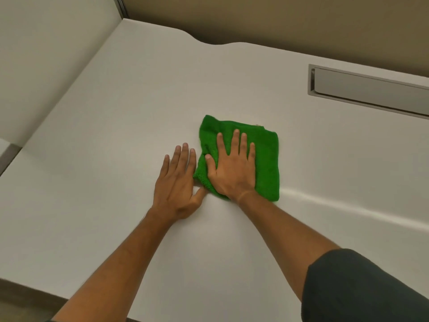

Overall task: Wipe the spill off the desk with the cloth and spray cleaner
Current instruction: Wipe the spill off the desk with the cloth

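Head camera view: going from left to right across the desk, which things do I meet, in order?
Left hand flat on the desk → green cloth with the right hand pressing on it → recessed cable tray further right, nearer the back.

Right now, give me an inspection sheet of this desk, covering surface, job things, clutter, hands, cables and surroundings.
Surface: white desk, no spill visible.
Job's things: green cloth lies flat on the desk; spray cleaner not in view.
Clutter: nothing seen.
Hands: right hand presses flat on the cloth, fingers spread; left hand rests flat on the desk beside it, thumb touching the cloth's edge.
Cables: nothing seen; grey cable tray lid is set into the desk.
Surroundings: beige wall behind, partition panel on the left.
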Motion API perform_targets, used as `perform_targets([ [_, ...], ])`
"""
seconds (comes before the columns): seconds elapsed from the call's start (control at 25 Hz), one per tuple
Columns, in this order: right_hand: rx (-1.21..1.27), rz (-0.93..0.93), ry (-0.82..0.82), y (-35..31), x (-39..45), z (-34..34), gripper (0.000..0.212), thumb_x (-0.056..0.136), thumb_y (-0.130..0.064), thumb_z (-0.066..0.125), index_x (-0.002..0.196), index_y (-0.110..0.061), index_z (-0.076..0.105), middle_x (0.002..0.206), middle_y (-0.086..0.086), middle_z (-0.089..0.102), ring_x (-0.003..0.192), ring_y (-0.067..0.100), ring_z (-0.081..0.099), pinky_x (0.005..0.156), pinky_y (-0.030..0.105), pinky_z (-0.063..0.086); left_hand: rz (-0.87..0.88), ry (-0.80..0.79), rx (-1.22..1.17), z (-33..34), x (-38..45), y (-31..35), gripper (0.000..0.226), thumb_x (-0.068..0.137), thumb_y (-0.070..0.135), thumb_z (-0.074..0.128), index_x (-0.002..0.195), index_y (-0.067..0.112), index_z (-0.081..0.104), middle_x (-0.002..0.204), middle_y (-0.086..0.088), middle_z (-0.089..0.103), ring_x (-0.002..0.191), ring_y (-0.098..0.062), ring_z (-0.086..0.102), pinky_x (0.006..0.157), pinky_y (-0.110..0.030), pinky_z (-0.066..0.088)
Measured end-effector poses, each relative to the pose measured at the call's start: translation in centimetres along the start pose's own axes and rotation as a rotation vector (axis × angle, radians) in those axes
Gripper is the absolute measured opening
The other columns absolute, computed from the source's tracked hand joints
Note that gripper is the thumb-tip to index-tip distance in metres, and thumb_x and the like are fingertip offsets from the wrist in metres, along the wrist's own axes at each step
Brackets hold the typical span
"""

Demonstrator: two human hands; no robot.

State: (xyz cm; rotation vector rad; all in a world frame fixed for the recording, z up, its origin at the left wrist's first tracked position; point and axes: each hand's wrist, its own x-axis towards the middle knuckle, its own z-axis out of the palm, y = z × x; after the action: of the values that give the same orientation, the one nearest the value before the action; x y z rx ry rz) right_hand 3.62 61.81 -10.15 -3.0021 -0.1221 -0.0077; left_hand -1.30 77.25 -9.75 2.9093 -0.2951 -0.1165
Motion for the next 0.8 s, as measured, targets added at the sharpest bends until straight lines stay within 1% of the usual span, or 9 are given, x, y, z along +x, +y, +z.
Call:
perform_targets([
  [0.12,-0.012,-0.168,-0.027,-0.7,-0.3,0.2,0.074,0.093,-0.064,0.018,0.156,-0.024,0.016,0.161,0.021,0.011,0.149,0.036,0.007,0.119,0.056,0.006,-0.004,-0.02,-0.018,-0.4,-0.4,-0.6,0.095,0.081,0.059,0.032,0.153,0.007,0.0,0.162,-0.013,-0.005,0.149,-0.024,-0.009,0.121,-0.043,-0.003],
  [0.16,-0.016,-0.189,-0.034,-0.7,-0.5,0.2,0.076,0.092,-0.066,0.017,0.156,-0.025,0.014,0.162,0.02,0.01,0.15,0.035,0.006,0.119,0.056,0.006,-0.005,-0.028,-0.027,-0.5,-0.7,-0.7,0.097,0.079,0.06,0.033,0.153,0.007,0.0,0.162,-0.013,-0.004,0.149,-0.024,-0.009,0.121,-0.044,-0.002],
  [0.28,-0.021,-0.231,-0.045,-1.0,-1.7,0.2,0.079,0.09,-0.069,0.017,0.156,-0.025,0.014,0.162,0.02,0.01,0.15,0.034,0.005,0.118,0.057,0.006,-0.006,-0.057,-0.068,-0.9,-1.6,-0.8,0.104,0.074,0.07,0.028,0.153,0.009,-0.003,0.161,-0.011,-0.008,0.148,-0.023,-0.011,0.121,-0.044,-0.002],
  [0.4,-0.015,-0.273,-0.058,-1.1,-3.3,0.0,0.079,0.09,-0.07,0.018,0.156,-0.025,0.014,0.162,0.02,0.01,0.15,0.035,0.006,0.118,0.057,0.006,-0.009,-0.069,-0.1,-1.1,-2.9,-0.4,0.106,0.072,0.069,0.032,0.153,0.011,-0.004,0.162,-0.011,-0.007,0.148,-0.023,-0.012,0.121,-0.044,-0.001],
  [0.48,-0.003,-0.273,-0.061,-1.0,-4.6,0.0,0.078,0.091,-0.069,0.019,0.156,-0.026,0.014,0.162,0.019,0.01,0.15,0.034,0.006,0.118,0.057,0.007,-0.002,-0.072,-0.105,-1.1,-3.7,0.0,0.107,0.073,0.067,0.038,0.153,0.011,-0.004,0.162,-0.011,-0.007,0.148,-0.022,-0.013,0.121,-0.044,-0.002],
  [0.6,0.025,-0.234,-0.056,-0.6,-6.8,-0.1,0.077,0.092,-0.068,0.02,0.155,-0.026,0.015,0.162,0.019,0.01,0.15,0.034,0.006,0.118,0.056,0.007,0.007,-0.089,-0.097,-1.1,-4.9,0.8,0.112,0.074,0.065,0.05,0.153,0.011,-0.008,0.162,-0.011,-0.01,0.147,-0.021,-0.017,0.121,-0.042,-0.004],
  [0.8,0.041,-0.12,-0.047,0.3,-8.9,-0.4,0.079,0.09,-0.072,0.02,0.155,-0.028,0.016,0.162,0.02,0.01,0.15,0.035,0.005,0.118,0.057,0.007,0.007,-0.101,-0.098,-1.3,-6.3,2.0,0.117,0.073,0.065,0.05,0.15,0.006,-0.014,0.16,-0.01,-0.016,0.148,-0.021,-0.016,0.121,-0.041,-0.004],
])
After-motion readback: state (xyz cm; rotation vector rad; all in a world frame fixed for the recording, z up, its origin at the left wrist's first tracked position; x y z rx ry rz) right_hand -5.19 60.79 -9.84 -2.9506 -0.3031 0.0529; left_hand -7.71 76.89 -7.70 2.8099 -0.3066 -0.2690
